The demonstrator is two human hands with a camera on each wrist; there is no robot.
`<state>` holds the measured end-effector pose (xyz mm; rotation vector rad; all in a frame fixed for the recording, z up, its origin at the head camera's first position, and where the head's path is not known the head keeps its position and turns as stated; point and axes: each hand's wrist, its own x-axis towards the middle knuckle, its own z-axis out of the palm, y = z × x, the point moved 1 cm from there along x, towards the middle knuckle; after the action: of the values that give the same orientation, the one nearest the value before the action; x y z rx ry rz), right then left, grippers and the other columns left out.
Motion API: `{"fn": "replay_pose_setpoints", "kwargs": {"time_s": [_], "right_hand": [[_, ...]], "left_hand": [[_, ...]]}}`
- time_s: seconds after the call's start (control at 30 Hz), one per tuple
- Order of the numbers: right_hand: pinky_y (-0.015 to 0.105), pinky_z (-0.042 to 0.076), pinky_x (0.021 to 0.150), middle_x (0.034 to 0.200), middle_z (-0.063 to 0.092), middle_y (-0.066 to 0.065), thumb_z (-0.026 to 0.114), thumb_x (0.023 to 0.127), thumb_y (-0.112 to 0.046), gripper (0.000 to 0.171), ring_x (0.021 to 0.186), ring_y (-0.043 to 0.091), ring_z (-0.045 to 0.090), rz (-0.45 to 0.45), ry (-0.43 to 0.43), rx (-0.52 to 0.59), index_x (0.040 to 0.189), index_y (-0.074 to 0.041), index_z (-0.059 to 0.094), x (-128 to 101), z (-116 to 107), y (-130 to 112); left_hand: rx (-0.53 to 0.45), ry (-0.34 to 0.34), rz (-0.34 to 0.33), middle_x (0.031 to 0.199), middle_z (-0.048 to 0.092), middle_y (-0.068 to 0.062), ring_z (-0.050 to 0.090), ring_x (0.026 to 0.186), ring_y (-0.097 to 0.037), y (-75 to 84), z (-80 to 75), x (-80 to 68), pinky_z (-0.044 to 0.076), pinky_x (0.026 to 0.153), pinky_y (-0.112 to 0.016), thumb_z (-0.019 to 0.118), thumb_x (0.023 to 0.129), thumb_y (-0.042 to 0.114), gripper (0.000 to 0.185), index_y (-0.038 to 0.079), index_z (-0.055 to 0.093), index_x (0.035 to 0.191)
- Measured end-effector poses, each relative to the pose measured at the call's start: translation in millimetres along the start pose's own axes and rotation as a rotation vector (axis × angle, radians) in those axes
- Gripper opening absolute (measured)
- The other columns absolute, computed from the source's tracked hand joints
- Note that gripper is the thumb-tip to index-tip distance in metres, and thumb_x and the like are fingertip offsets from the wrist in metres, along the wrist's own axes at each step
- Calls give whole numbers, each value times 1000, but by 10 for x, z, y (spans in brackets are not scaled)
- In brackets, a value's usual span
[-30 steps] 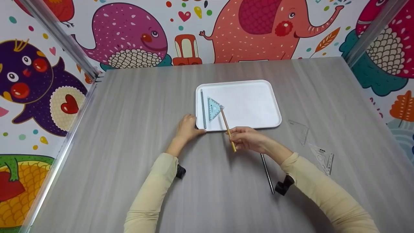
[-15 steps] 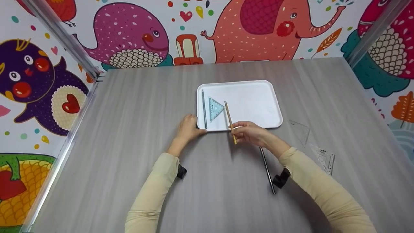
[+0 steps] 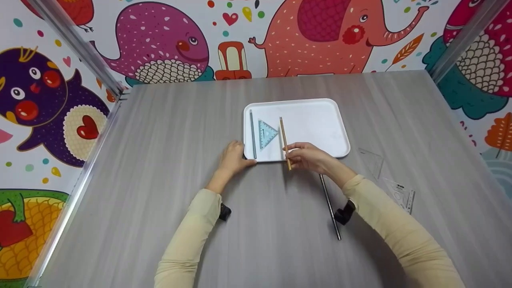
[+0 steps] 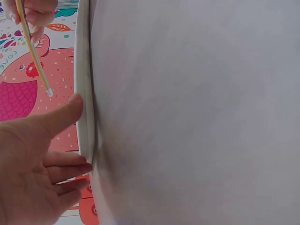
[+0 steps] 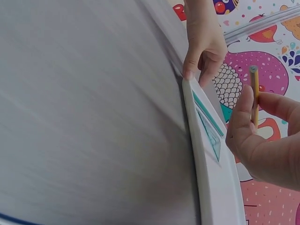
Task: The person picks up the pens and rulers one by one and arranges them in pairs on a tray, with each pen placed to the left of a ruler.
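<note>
In the head view, the right hand (image 3: pixel 307 157) pinches a yellow pencil (image 3: pixel 283 134), mostly over the white tray (image 3: pixel 314 128). The left hand (image 3: pixel 233 158) grips the tray's corner. The left wrist view shows that hand's palm and stretched thumb. The right wrist view shows the pencil's flat end.

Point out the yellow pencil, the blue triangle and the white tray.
Yellow pencil (image 3: pixel 283 134), head view: upper shaft.
Blue triangle (image 3: pixel 263 136), head view: flat face.
White tray (image 3: pixel 314 128), head view: bare floor.
</note>
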<state>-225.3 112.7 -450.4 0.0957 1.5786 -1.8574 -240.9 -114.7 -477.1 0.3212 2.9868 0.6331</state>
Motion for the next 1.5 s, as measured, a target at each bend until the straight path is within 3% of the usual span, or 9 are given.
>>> {"fn": "replay_pose_setpoints", "kwargs": {"time_s": [0.43, 0.7, 1.0, 1.5], "right_hand": [[20, 49, 55, 67, 57, 0, 48, 87, 3, 22, 58, 8, 54, 1, 56, -5, 108, 4, 42, 92, -39, -34], [19, 49, 57, 71, 57, 0, 61, 80, -4, 25, 61, 7, 55, -77, 19, -26, 101, 1, 49, 162, -119, 13], [18, 48, 52, 65, 56, -1, 50, 86, 4, 24, 54, 6, 53, -17, 121, -74, 108, 6, 43, 199, -47, -60], [18, 49, 52, 74, 55, 4, 52, 84, -1, 37, 55, 7, 55, -50, 257, -282, 118, 11, 43, 373, -100, -70]], "left_hand": [[-25, 18, 29, 97, 59, -16, 53, 92, -28, -11, 11, -2, 44, 84, -39, 78, 69, 30, 49, -5, 61, 98], [-52, 20, 20, 100, 60, -15, 53, 94, -27, -7, 1, 6, 44, 86, -38, 78, 70, 28, 48, -3, 61, 101], [-40, 30, 34, 96, 60, -13, 53, 90, -25, -14, 0, 11, 44, 83, -38, 78, 70, 29, 45, -2, 62, 98], [-51, 19, 33, 101, 61, -14, 53, 97, -27, -34, 16, 12, 43, 88, -38, 77, 70, 29, 48, -2, 61, 102]]}}
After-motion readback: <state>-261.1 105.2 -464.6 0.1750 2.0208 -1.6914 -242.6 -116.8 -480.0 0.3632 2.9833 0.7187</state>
